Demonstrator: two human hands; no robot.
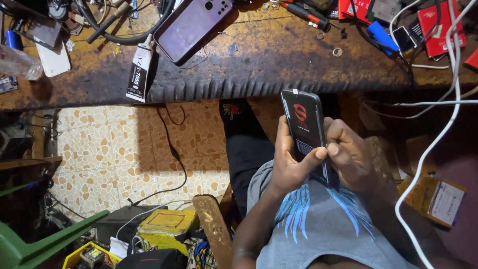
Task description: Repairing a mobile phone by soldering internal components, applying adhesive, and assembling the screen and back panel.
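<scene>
Centrally, just right of middle, both hands, left hand and right hand, pinched a black packet between curled fingers, best kept steady with thumbs at its edge, below the scarred tabletop carrying a purple phone at upper centre.

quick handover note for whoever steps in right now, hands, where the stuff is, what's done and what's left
Left hand: grips the black flat pack from the left, thumb across its lower front.
Right hand: holds the pack's right edge, fingertips working at its lower part.
Pack: held upright over the lap, below the edge of the workbench.
On the bench: a purple phone lying flat, a white glue tube near the edge, a screwdriver.
Done: pack picked up, in both hands.
Left: pack looks unopened; whether any seal is broken cannot be seen.
</scene>
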